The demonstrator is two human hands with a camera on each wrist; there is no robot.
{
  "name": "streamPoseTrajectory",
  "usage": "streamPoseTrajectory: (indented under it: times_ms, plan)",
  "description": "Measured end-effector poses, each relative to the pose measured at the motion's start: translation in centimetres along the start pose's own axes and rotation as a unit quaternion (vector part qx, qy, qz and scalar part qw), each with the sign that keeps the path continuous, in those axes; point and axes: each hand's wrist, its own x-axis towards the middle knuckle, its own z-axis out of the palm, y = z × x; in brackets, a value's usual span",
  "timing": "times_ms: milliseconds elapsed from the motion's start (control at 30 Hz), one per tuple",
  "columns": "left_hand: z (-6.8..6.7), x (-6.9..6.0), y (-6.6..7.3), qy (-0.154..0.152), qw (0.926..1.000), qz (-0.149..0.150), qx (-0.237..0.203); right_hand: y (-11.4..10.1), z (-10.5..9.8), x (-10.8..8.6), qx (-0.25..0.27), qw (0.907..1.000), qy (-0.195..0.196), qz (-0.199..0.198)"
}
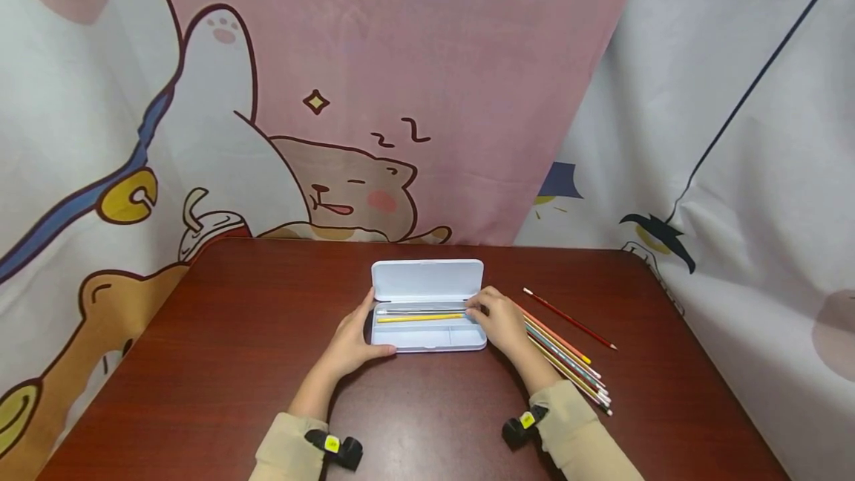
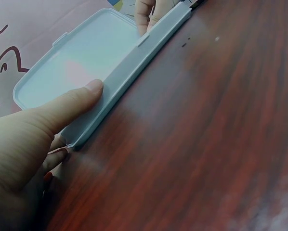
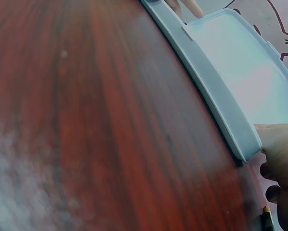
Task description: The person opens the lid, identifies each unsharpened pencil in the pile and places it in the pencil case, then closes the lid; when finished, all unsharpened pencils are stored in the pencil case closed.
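Note:
A pale blue pencil case (image 1: 427, 347) lies with its lid (image 1: 427, 280) raised at the back. Inside, a yellow pencil (image 1: 419, 318) and thin greyish pencils lie lengthwise in the rear compartment. My left hand (image 1: 350, 340) grips the case's left end; in the left wrist view its thumb (image 2: 79, 101) presses the front wall (image 2: 122, 82). Over the right end of the case, my right hand (image 1: 501, 321) has its bent fingertips at the pencils' right ends. Whether they pinch a pencil is hidden. The right wrist view shows this hand (image 3: 281, 154) at the case's end (image 3: 245, 139).
Several coloured pencils (image 1: 568, 355) lie in a slanted bunch right of the case, partly behind my right hand and forearm. A red pencil (image 1: 571, 320) lies apart, farther right. The brown table (image 1: 234, 362) meets a printed cloth (image 1: 467, 95) at its back edge.

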Motion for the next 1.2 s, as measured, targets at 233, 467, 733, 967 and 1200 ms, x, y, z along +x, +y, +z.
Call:
streamPoseTrajectory:
  times_ms: [233, 467, 733, 967, 1200]
  plan:
    - [0.0, 0.0, 0.0, 0.007, 0.9999, 0.010, 0.001, -0.2, -0.4, -0.2, 0.019, 0.9997, -0.008, 0.010]
    - [-0.1, -0.1, 0.1, 0.006, 1.0000, 0.008, -0.001, -0.4, -1.7, -0.9, 0.033, 0.9994, 0.014, 0.002]
    - [-0.1, 0.0, 0.0, 0.004, 1.0000, 0.008, -0.003, -0.2, -3.8, -2.1, 0.022, 0.9990, 0.038, 0.005]
    - [0.2, 0.0, -0.2, 0.008, 0.9999, 0.013, 0.004, 0.7, -5.8, -3.7, 0.016, 0.9983, 0.056, 0.002]
    - [0.2, 0.1, -0.4, 0.012, 0.9996, 0.025, 0.005, 2.1, -7.9, -5.5, 0.010, 0.9979, 0.063, 0.010]
